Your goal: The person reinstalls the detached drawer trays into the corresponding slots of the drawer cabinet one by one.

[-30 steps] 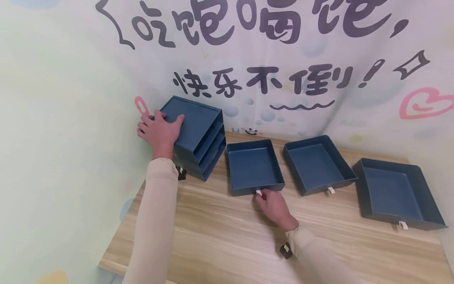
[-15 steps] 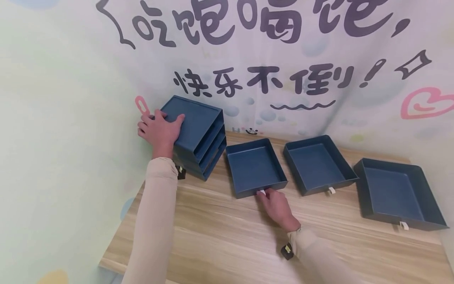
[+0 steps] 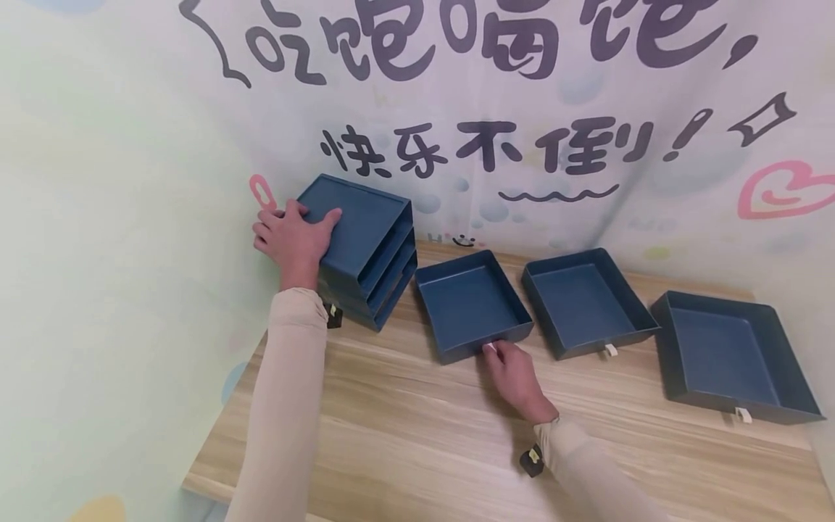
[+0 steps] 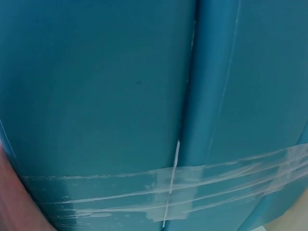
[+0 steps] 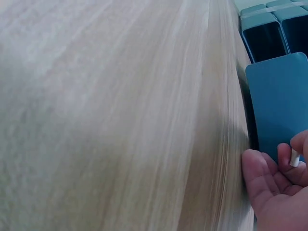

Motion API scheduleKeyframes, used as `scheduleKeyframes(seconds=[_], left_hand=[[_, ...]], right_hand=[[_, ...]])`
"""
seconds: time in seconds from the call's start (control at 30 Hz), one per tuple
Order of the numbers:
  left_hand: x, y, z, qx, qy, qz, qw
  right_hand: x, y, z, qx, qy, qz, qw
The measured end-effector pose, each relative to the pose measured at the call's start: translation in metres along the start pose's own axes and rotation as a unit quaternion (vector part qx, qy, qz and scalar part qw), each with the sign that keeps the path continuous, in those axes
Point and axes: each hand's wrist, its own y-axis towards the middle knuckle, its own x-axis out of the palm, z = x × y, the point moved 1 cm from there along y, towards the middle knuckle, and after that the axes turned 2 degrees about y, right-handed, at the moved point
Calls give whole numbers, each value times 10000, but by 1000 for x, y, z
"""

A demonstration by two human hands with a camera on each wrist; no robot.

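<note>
A dark blue drawer cabinet (image 3: 359, 225) with several vacant slots stands at the table's back left. My left hand (image 3: 291, 235) rests on its top, thumb and fingers spread, at the left edge. Clear tape (image 4: 120, 199) crosses the cabinet's side in the left wrist view. Just right of the cabinet, a vacant blue drawer (image 3: 472, 304) lies turned on the table. My right hand (image 3: 517, 377) pinches the white pull tab (image 5: 294, 159) on its front. In the right wrist view, the drawer's front (image 5: 279, 101) faces the hand, with the cabinet's slots (image 5: 264, 41) beyond.
Two more blue drawers, a middle one (image 3: 590, 304) and a right one (image 3: 730, 355), lie farther right with white tabs facing forward. The wood-grain table (image 3: 404, 435) meets a printed wall cloth (image 3: 457, 94) behind and a pale wall (image 3: 117, 290) at left.
The pinched drawer has turned, its front end swinging to the right, and my right hand has shifted slightly right and away from me with it. My left hand has stayed on the cabinet.
</note>
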Motion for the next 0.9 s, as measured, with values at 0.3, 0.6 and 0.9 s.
scheduleKeyframes(seconds=[0.3, 0.6, 0.9], left_hand=[[1, 1, -1, -6, -18, 23, 10000], [2, 0, 5, 42, -11, -12, 10000], [3, -3, 3, -33, 16, 44, 10000]], right_hand=[[0, -1, 7, 210, 180, -89, 9996], [1, -3, 2, 184, 657, -116, 9976], [2, -8, -1, -237, 558, -244, 9979]])
